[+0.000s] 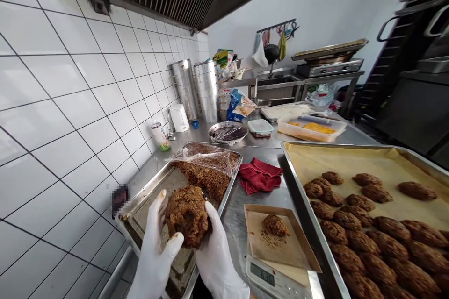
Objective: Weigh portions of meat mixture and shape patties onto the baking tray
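Note:
A large lump of brown, coarse, sticky dough [187, 215] is held up between my two white-gloved hands. My left hand [159, 238] cups its left side, thumb against the lower front. My right hand [215, 243] grips it from the right. Below lies a metal tray [140, 224] with more of the crumbly brown mixture [210, 180] at its far end, partly under plastic wrap [206, 156]. To the right, a digital scale [273, 280] carries a brown paper sheet [256, 217] with a small brown lump [276, 225] and crumbs.
At right, a large lined tray [326, 154] holds many shaped brown pieces [361, 240]. A red cloth [259, 175] lies between the trays. Farther back stand a wrapped bowl [228, 133], a lidded container [260, 127] and a plastic tub [310, 128]. A tiled wall borders the left.

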